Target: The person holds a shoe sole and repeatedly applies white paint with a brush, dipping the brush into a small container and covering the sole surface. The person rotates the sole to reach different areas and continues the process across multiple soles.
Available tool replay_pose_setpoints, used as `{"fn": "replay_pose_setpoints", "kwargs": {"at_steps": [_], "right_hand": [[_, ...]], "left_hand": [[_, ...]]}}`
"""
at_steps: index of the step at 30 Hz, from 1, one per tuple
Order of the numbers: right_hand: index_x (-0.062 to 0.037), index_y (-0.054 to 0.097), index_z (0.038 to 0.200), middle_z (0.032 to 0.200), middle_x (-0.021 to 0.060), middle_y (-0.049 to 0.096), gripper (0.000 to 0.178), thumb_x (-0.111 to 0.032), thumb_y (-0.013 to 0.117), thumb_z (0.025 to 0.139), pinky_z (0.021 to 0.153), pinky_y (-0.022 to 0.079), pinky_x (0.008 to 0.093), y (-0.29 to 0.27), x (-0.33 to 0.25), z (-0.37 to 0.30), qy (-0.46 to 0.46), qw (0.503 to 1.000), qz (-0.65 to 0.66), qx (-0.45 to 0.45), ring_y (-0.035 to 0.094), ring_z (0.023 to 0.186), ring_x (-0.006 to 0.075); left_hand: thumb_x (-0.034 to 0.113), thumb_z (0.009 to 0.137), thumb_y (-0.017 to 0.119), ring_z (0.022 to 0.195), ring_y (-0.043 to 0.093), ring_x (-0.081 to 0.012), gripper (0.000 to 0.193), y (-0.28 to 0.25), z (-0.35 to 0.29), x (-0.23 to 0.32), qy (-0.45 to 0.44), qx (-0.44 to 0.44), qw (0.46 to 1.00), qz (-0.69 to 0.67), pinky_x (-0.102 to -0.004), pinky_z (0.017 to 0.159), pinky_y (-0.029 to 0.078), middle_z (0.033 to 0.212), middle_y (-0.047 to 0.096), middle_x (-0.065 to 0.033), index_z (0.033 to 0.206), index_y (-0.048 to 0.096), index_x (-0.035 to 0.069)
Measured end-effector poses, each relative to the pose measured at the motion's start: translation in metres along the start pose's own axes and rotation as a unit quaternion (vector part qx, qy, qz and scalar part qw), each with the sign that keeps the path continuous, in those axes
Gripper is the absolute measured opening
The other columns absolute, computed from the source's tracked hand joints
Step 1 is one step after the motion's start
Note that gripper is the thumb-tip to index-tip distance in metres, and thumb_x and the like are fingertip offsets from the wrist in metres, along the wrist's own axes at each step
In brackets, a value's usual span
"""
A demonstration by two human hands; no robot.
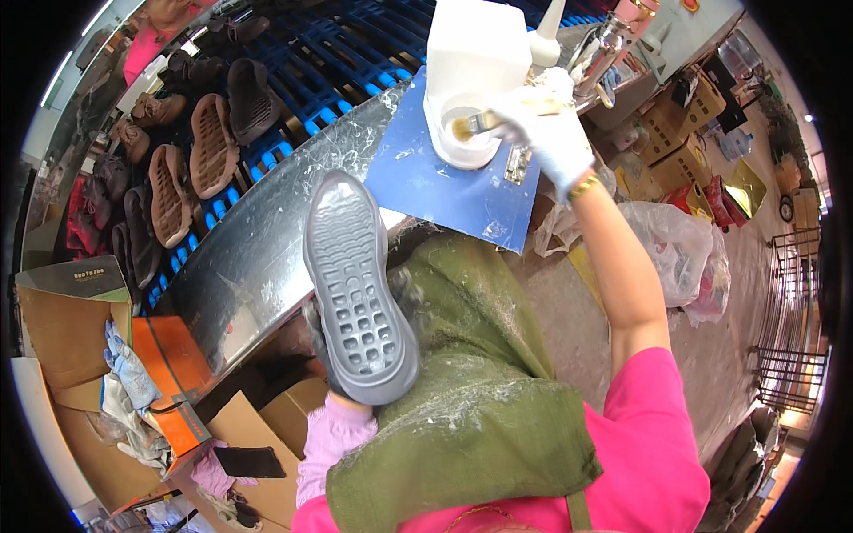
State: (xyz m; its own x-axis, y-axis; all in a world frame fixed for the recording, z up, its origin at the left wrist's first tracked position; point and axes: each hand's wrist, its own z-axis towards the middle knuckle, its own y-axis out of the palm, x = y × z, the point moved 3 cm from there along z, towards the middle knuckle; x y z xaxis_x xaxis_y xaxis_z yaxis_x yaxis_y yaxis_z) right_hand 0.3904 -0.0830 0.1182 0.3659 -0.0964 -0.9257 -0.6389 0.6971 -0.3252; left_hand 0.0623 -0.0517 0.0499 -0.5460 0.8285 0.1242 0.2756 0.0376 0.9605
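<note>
A grey shoe sole (360, 293) lies tilted over my lap, its hollowed, grid-patterned inside facing up. My left hand (317, 333), in a dark glove, supports it from beneath; most of its fingers are hidden behind the sole. In a white glove, my right hand (544, 133) is closed round the handle of a brush (478, 123). The bristles are in the mouth of a white plastic container (471, 158), cut open at the front. That container stands on a blue sheet (404, 182) at the bench's edge.
Brown and dark soles (213, 147) and shoes rest on the blue roller conveyor (302, 53) beyond the metal bench (240, 266). Cardboard boxes (75, 342) holding gloves stand at left. Plastic bags (666, 244) hang at right, near cartons (680, 115). A bottle (546, 40) stands behind the container.
</note>
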Motion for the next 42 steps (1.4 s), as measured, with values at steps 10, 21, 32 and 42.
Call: {"fn": "replay_pose_setpoints", "kwargs": {"at_steps": [10, 21, 32, 42], "right_hand": [[-0.0025, 0.061, 0.104, 0.092, 0.0066, 0.066, 0.019, -0.019, 0.056, 0.096, 0.053, 0.044, 0.0194, 0.074, 0.002, -0.064, 0.224, 0.871, 0.416, -0.134, 0.059, 0.068, 0.008], [-0.0111, 0.067, 0.094, 0.083, 0.0068, 0.066, 0.012, -0.018, 0.057, 0.092, 0.068, 0.053, 0.0305, 0.13, -0.069, -0.175, -0.166, 0.847, 0.132, -0.487, 0.065, 0.074, 0.0201], [-0.0037, 0.067, 0.097, 0.088, 0.0033, 0.068, 0.012, -0.014, 0.064, 0.091, 0.067, 0.051, 0.0235, 0.167, -0.048, -0.123, -0.076, 0.953, 0.207, -0.208, 0.063, 0.076, 0.0095], [-0.0037, 0.065, 0.093, 0.085, 0.0029, 0.068, 0.009, -0.012, 0.067, 0.09, 0.068, 0.052, 0.0233, 0.136, -0.039, -0.167, 0.131, 0.94, 0.237, -0.209, 0.063, 0.078, 0.007]], "left_hand": [[0.04, 0.099, 0.046, 0.113, 0.061, -0.0303, 0.049, -0.055, -0.017, 0.004, -0.053, 0.064, 0.992, -0.091, -0.047, 0.099, 0.05, 0.127, 0.06, -0.0144, 0.134, 0.052, 0.006], [0.017, 0.097, 0.054, 0.102, 0.065, -0.0231, 0.038, -0.072, -0.021, 0.014, 0.04, -0.022, 0.965, 0.258, -0.0354, 0.09, 0.055, 0.116, 0.063, -0.0118, 0.133, 0.049, 0.005], [0.034, 0.102, 0.043, 0.119, 0.057, -0.0264, 0.046, -0.07, -0.026, 0.012, -0.03, 0.011, 0.998, -0.051, -0.0416, 0.102, 0.049, 0.134, 0.055, -0.0119, 0.14, 0.045, 0.008], [0.042, 0.1, 0.044, 0.101, 0.064, -0.0218, 0.047, -0.091, -0.003, 0.005, -0.06, -0.027, 0.998, 0.004, -0.0347, 0.084, 0.056, 0.117, 0.062, -0.0111, 0.128, 0.051, 0.005]]}}
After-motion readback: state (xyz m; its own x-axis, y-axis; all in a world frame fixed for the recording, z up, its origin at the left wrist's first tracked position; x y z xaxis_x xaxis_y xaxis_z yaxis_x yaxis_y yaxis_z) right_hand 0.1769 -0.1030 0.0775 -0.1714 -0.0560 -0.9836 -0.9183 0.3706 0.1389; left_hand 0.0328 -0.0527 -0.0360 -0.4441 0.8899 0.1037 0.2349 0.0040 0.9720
